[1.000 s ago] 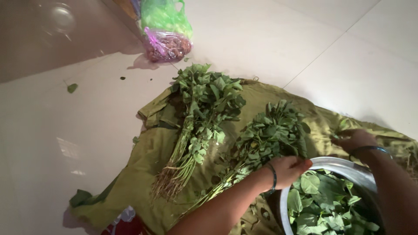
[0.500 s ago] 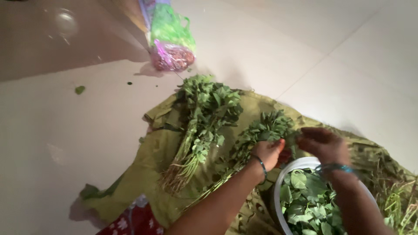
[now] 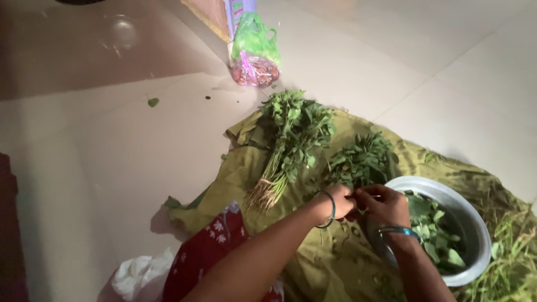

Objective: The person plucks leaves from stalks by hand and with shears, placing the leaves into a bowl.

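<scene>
A: Your left hand (image 3: pixel 339 200) and right hand (image 3: pixel 384 204) pinch shut on the leafy green bunch (image 3: pixel 362 162), on the olive cloth (image 3: pixel 335 263).

B: Pluck over the round steel bowl (image 3: pixel 475 223); grip near the leaf bases.

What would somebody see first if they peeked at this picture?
Probably the two hands, left hand and right hand, meeting in the middle over an olive-green cloth on the floor, pinching at a leafy bunch. Beside them, to the right, sits a shiny metal bowl of plucked leaves, and a bigger bunch of greens with roots lies behind.
</scene>
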